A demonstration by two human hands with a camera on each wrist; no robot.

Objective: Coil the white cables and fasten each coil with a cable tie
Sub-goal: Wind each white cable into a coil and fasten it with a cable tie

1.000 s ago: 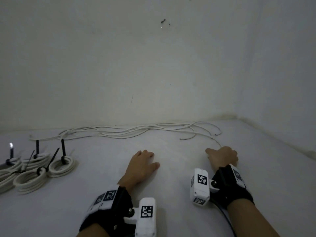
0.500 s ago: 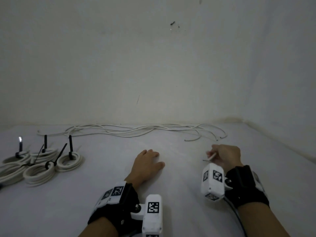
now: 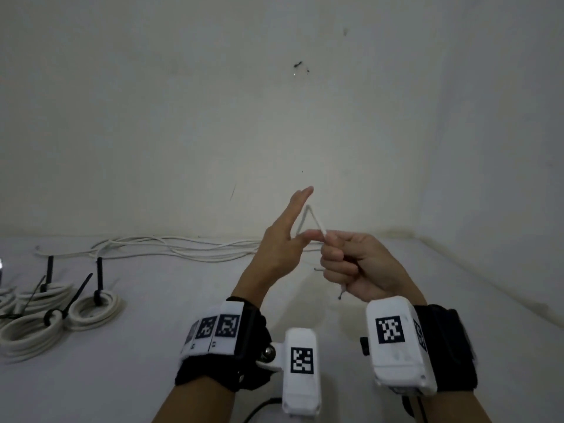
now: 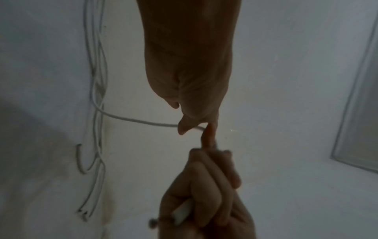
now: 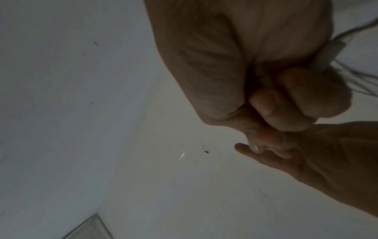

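Note:
My right hand (image 3: 341,261) is raised above the white surface and grips one white cable (image 3: 316,219) in a fist. The cable's bare-wire tip (image 3: 341,293) sticks out below the fist. From the fist the cable rises to a peak and bends down behind my left hand (image 3: 293,227), whose fingers point straight up. The left thumb reaches across to the right fist. In the left wrist view the cable (image 4: 132,120) runs in from the loose bundle to my left fingers. The right wrist view shows the fist (image 5: 266,72) closed on the cable (image 5: 331,50).
Several loose white cables (image 3: 183,248) lie along the foot of the back wall. At the left sit finished coils (image 3: 91,309) fastened with black cable ties (image 3: 99,279), and another coil (image 3: 27,334) lies nearer me. Walls close in at the back and right.
Both hands have lifted off the surface. The right hand picked up the cable end and raised it; the left hand came up with straight fingers and the cable now bends around it.

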